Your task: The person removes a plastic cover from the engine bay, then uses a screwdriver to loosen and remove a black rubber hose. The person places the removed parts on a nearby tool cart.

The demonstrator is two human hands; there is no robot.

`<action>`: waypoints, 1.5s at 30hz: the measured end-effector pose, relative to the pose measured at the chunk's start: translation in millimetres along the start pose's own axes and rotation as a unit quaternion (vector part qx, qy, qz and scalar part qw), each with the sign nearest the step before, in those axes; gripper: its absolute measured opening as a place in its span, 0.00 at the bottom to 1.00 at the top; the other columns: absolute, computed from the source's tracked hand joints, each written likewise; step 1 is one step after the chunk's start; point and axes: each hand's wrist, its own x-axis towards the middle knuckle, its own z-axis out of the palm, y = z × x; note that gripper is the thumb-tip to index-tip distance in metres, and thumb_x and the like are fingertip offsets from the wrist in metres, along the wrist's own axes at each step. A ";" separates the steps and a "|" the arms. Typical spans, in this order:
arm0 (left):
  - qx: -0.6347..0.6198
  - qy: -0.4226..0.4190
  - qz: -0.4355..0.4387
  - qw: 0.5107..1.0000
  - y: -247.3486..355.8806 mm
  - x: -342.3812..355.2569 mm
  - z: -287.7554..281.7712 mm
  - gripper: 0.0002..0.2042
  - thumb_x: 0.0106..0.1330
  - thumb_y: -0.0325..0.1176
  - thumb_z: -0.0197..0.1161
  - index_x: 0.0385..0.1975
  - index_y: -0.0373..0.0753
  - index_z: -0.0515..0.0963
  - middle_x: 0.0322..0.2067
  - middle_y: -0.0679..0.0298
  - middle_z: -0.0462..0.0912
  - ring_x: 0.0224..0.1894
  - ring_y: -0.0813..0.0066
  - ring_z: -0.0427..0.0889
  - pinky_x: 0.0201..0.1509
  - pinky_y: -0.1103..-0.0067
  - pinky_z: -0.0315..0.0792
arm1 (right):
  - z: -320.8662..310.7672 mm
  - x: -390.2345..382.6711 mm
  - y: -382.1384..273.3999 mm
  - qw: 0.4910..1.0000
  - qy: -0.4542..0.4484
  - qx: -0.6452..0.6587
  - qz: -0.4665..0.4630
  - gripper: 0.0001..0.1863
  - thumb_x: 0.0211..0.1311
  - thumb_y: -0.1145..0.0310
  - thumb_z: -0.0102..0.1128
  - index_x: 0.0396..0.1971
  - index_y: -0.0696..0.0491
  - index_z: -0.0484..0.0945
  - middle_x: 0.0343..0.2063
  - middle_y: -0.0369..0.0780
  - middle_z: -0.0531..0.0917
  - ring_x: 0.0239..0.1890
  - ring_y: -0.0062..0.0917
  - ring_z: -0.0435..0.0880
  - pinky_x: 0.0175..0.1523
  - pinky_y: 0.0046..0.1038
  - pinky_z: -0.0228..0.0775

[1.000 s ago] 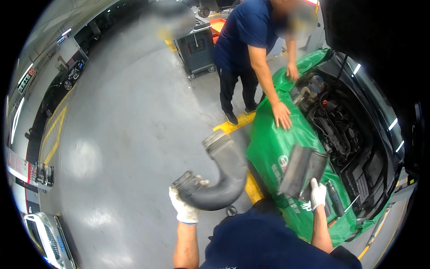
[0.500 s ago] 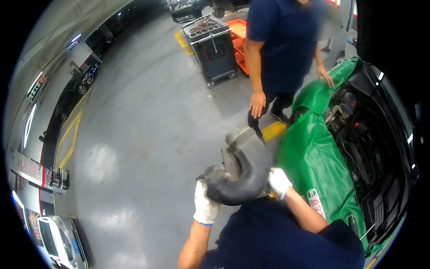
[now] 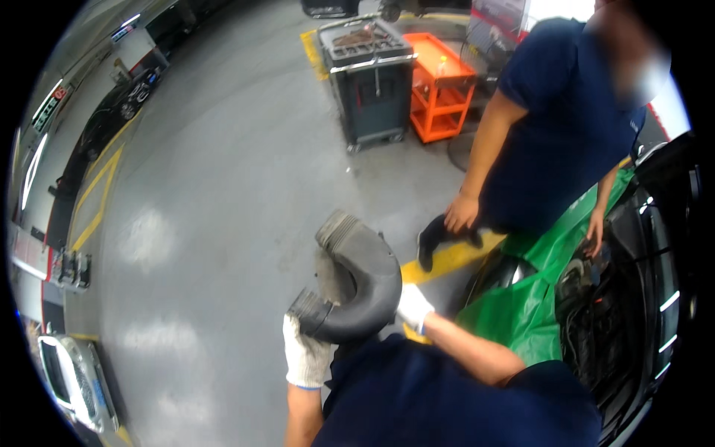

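Observation:
A curved black air intake duct point(image 3: 376, 272) with ribbed ends is held in front of my body, above the grey floor. My left hand point(image 3: 305, 352), in a white knit glove, is closed on its lower left end. On the duct's right side, my right hand point(image 3: 414, 307), gloved in white too, grips the outer bend; its fingers are partly hidden behind the duct. Right of me stands a car with its engine bay point(image 3: 577, 313) exposed and a green fender cover point(image 3: 514, 316) draped over its edge.
Beyond the duct, a co-worker point(image 3: 536, 141) in dark blue stands beside the car, one hand over the engine bay. Farther off are a dark grey tool trolley point(image 3: 372, 97) and an orange shelf cart point(image 3: 434, 123). Parked cars, among them a silver one point(image 3: 74, 380), line the left.
My view and body have turned, and the duct now sits farther left, away from the green cover. The co-worker appears closer and farther right. Both my hands keep hold of the duct.

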 end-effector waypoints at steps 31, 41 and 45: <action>0.438 -0.380 -0.052 0.813 20.1 677.3 305.1 0.21 0.76 0.27 0.57 0.66 0.29 0.71 0.60 0.56 0.78 0.62 0.71 0.77 0.68 0.74 0.71 | -273.5 470.6 -194.0 0.902 0.294 0.315 -0.020 0.08 0.70 0.69 0.62 0.33 0.57 0.86 0.20 0.37 0.84 0.19 0.19 0.77 0.24 0.26 0.65; 0.428 -0.308 0.026 0.849 -1.2 788.6 386.0 0.22 0.77 0.28 0.54 0.68 0.28 0.69 0.63 0.52 0.76 0.65 0.64 0.76 0.71 0.69 0.69 | -396.4 642.3 -229.2 0.914 0.244 0.323 0.012 0.12 0.69 0.66 0.59 0.29 0.56 0.85 0.20 0.38 0.83 0.21 0.21 0.78 0.25 0.27 0.64; 0.362 -0.282 -0.037 0.888 0.6 847.5 399.9 0.19 0.80 0.31 0.52 0.65 0.28 0.71 0.63 0.48 0.78 0.64 0.60 0.79 0.71 0.64 0.72 | -451.8 688.3 -253.0 0.883 0.307 0.356 0.002 0.11 0.67 0.67 0.59 0.27 0.55 0.84 0.17 0.39 0.82 0.17 0.23 0.77 0.22 0.27 0.61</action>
